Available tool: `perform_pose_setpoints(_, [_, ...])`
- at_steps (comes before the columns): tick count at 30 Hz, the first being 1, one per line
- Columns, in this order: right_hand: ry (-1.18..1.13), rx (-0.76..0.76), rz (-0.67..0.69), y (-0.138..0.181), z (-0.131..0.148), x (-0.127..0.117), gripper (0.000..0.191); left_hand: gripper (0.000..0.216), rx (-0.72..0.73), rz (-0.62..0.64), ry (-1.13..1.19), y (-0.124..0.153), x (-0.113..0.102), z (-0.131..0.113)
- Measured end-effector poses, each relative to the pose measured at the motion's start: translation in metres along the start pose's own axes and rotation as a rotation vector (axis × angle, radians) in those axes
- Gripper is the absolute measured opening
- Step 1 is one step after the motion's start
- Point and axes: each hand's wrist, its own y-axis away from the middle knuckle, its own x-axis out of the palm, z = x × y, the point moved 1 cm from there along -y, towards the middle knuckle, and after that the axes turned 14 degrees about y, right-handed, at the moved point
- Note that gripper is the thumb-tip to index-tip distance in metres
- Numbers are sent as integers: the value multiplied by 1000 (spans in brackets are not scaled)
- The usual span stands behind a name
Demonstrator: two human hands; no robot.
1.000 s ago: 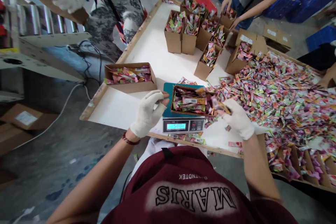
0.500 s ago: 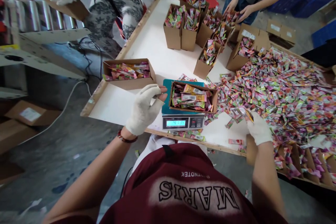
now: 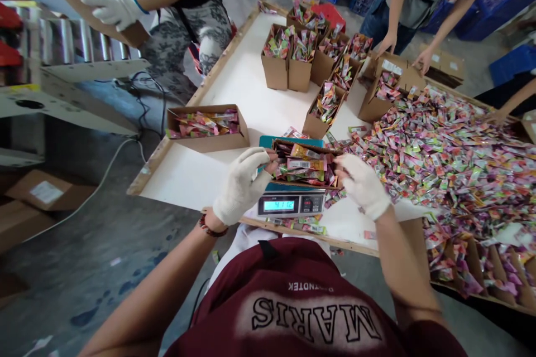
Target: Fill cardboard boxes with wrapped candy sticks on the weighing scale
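Observation:
A small cardboard box [image 3: 307, 184] full of colourful candy sachets [image 3: 307, 164] rests on a digital scale [image 3: 290, 204] with a teal top and a lit display. My left hand [image 3: 243, 184], in a white glove with bare fingertips, pinches the box's left end. At the opposite end my right hand [image 3: 364, 184], gloved the same way, has its fingers closed on the right wall. Part of the right fingers is blurred, and no sachet shows in them.
A filled box [image 3: 207, 142] stands at the table's left. Several upright filled boxes [image 3: 299, 75] stand behind the scale. A large sachet heap [image 3: 469, 150] covers the right side. Co-workers' hands [image 3: 115, 5] handle a box by the roller conveyor [image 3: 86, 42]; others reach in at the back right.
My right hand has moved left from the sachet heap to the box's right end; the sachet it held is no longer seen in it. My left hand has moved slightly right onto the box.

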Motion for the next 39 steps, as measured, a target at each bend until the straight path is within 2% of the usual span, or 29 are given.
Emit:
perform_pose_setpoints(2, [34, -35, 81, -33, 31, 11, 40, 17, 10, 4, 10, 2, -1, 1])
perform_pose_setpoints(4, [121, -13, 236, -58, 53, 22, 41, 16, -1, 10, 20, 5, -3, 3])
perform_pose_setpoints(6, [195, 14, 363, -73, 63, 30, 39, 16, -30, 7, 15, 9, -8, 6])
perform_pose_setpoints(8, [210, -1, 388, -75, 63, 32, 36, 16, -52, -10, -1, 14, -14, 9])
perform_pose_setpoints(11, [89, -25, 261, -63, 53, 27, 37, 17, -75, -42, -10, 21, -21, 16])
perform_pose_setpoints(14, [-233, 13, 19, -42, 37, 17, 34, 19, -119, -49, -2, 24, -25, 21])
perform_pose_setpoints(17, [-471, 142, -189, -16, 17, 5, 32, 20, -140, -26, 9, 21, -23, 23])
perform_pose_setpoints(20, [-413, 312, -316, 13, -8, -7, 32, 20, -105, -1, 28, 12, -19, 21])
perform_pose_setpoints(24, [-204, 493, -333, 49, -41, -16, 40, 19, -43, 31, 26, -2, -11, 16])
perform_pose_setpoints(28, [-154, 557, -306, 68, -56, -11, 44, 20, -18, 83, 31, -15, 2, 9])
perform_pose_setpoints(35, [-146, 499, -253, 62, -51, 1, 44, 18, 43, 165, 100, -27, 24, 3])
perform_pose_setpoints(39, [-11, 517, -216, 57, -67, 8, 37, 19, 68, 157, 99, -28, 28, 4])
